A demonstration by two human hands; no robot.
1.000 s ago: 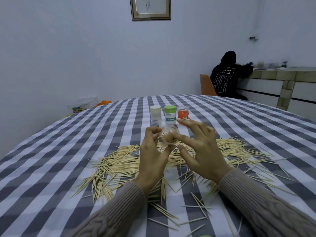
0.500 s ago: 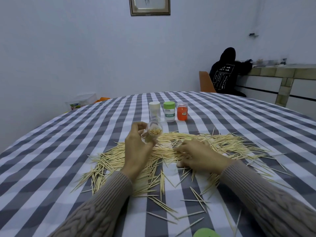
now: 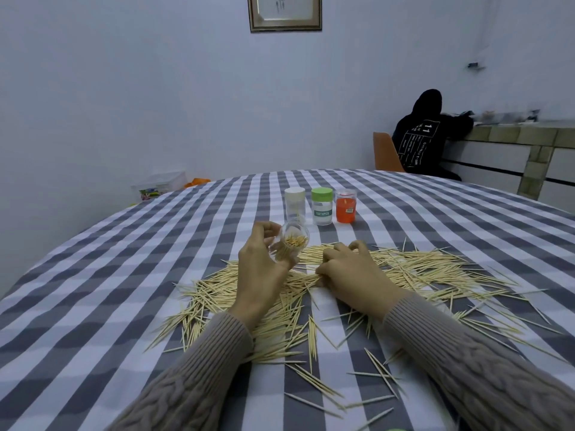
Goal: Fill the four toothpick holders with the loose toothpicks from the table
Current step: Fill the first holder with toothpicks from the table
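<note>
The left hand (image 3: 259,269) grips a clear holder (image 3: 287,245), fingers and thumb curled round it, lifting it off the table with its open mouth tipped toward the camera; a bundle of toothpicks stands inside it. The right hand (image 3: 348,272) lies knuckles-up on the pile of loose toothpicks (image 3: 420,272), fingers bent down into the sticks at about the pile's middle; they seem to pinch a few picks at the thumb side, though the fingertips are hidden and I cannot tell for sure. The pile spreads in a broad band across the checked tablecloth (image 3: 93,290), from left of the left wrist out to the far right, with stray sticks scattered nearer the camera between the two knitted sleeves. Beyond the hands three more holders stand upright in a row, close together: a white-capped one (image 3: 294,202), partly behind the held holder, a green-capped one (image 3: 322,206) with a label, and an orange one (image 3: 345,206) with a clear cap. Far behind the table a person in a black hooded top (image 3: 423,135) sits on an orange chair (image 3: 384,152) at a counter, and a framed picture (image 3: 284,12) hangs on the wall.
</note>
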